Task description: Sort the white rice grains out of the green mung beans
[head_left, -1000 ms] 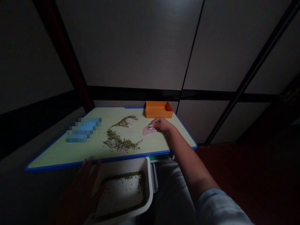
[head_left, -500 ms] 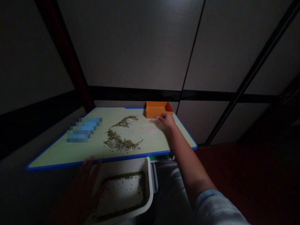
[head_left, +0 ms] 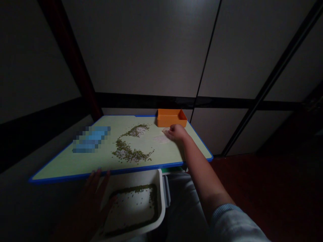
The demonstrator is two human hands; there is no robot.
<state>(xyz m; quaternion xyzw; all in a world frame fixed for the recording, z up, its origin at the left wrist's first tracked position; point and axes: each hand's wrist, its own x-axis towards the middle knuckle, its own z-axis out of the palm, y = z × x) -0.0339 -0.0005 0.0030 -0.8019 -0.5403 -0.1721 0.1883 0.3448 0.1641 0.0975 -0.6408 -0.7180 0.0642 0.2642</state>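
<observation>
My right hand (head_left: 177,131) is over the right part of the table, just in front of an orange box (head_left: 171,123). Its fingers are closed on a thin, see-through rounded piece (head_left: 165,130), whose kind I cannot make out. Beside it lies a faint patch of pale grains (head_left: 160,138). Further left, green beans (head_left: 123,151) are spread in a curved band, mixed with pale grains. In deep shadow, my left hand (head_left: 92,193) lies over the left side of a white tub (head_left: 162,198), fingers spread toward the table's edge. More green beans line the tub's bottom edges.
The pale green table (head_left: 75,164) has a blue rim. A blurred-out blue object (head_left: 92,138) lies at its left. Pale panels (head_left: 148,50) with dark strips rise behind the table. Reddish floor (head_left: 242,181) shows at right.
My right hand moved back toward the orange box with the see-through piece, then slightly nearer again. The piece's visible outline changed. My left hand, the tub and the beans have stayed put.
</observation>
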